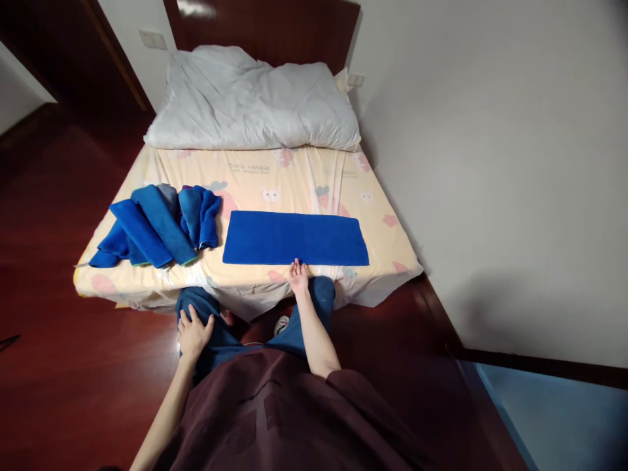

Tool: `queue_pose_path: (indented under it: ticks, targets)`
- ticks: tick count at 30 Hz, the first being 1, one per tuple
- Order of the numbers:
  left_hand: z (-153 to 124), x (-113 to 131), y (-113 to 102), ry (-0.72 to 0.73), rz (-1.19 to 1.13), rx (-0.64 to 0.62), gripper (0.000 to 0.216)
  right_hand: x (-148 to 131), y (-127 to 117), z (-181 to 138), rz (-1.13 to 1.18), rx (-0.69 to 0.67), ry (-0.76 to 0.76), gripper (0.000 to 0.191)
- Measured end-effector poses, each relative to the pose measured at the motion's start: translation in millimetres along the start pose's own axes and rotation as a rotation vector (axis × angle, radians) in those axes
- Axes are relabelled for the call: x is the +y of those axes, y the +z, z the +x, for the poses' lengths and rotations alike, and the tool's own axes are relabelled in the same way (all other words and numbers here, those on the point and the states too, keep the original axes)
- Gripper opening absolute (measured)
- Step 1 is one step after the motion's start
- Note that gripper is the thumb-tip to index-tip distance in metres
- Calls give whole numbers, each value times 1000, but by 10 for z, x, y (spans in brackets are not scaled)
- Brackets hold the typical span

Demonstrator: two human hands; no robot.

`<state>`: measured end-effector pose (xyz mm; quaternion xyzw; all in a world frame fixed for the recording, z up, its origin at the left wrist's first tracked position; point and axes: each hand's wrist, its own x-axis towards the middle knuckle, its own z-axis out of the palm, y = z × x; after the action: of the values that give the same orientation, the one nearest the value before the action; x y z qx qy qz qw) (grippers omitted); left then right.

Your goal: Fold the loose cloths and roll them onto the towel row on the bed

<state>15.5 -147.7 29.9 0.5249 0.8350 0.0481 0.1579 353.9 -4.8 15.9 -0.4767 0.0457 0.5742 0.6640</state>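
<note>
A blue towel (296,238) lies flat in a long rectangle on the near part of the bed (314,180). My right hand (298,276) reaches to the towel's near edge, fingers stretched out and touching the cloth at its middle. My left hand (193,331) rests flat on my left thigh, fingers apart, holding nothing. A pile of several blue towels (159,226) lies crumpled at the bed's near left, apart from both hands.
A white duvet (255,98) is bunched at the head of the bed against a dark headboard. A pale wall runs close along the bed's right side. Dark red wooden floor surrounds the bed on the left and near sides.
</note>
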Motion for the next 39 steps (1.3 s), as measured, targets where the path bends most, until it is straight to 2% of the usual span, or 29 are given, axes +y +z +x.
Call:
queue_pose_path:
  ticks: [4,6,8,10,11,14,16,19,22,25,29,35,39]
  targets:
    - [151,61,-23,36,78,29,79,55,123,85,16,165,3,13]
    - [367,218,-97,174,96,27,64,93,165,123,26,234,1,10]
    - [679,540,-211,381,80,-44,49,122,195,163,41,294,12,12]
    - [1053,1050,-336,577,46,-138,44,136,213,207,52,347,23,14]
    - [1249,1369,-389,660,40,-142,44,140,216,229,48,365,28,15]
    - [1813,2468,-463,899,25,-182,41,157,196,292,-22,370,27,23]
    - [2129,3204,-427,989,36,-214,40,184,160,328,-85,351,20,27]
    - [2478,4103,-260,975,80,-267,40,241,84,374,-93,344,20,28]
    - [2693,4652,-3,928,109,-313,42,284,20,417,-29,374,42,23]
    - [2820,4900,272,889,122,-351,44,292,1,449,4,417,85,19]
    - [2947,5003,511,824,99,-359,42,273,14,464,15,440,107,17]
    - [3048,5071,568,742,12,-353,40,270,23,462,-47,462,59,23]
    - [3016,5115,569,690,2,-416,27,272,9,449,-106,363,-4,33]
